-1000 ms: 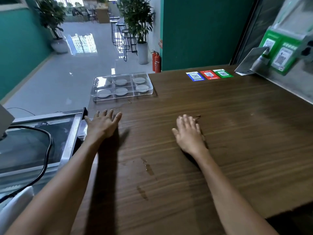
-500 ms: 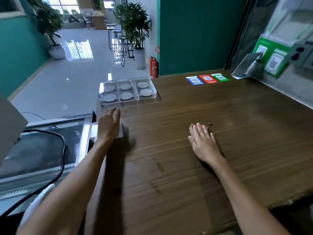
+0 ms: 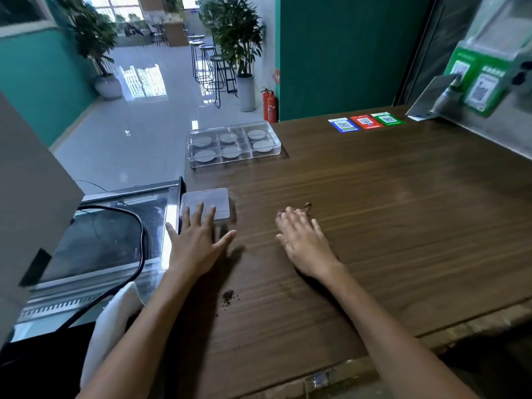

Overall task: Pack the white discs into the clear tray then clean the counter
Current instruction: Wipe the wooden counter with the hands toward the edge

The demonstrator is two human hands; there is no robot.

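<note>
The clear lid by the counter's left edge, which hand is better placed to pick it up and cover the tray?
Left. The left hand already has straight fingers on the clear lid, with the tray straight beyond it. The right hand lies flat on the counter, further right.

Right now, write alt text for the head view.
Two bare hands lie flat on a wooden counter: the left hand touches a clear lid, the right hand rests by crumbs. Beyond, a clear tray holds six white discs.
</note>
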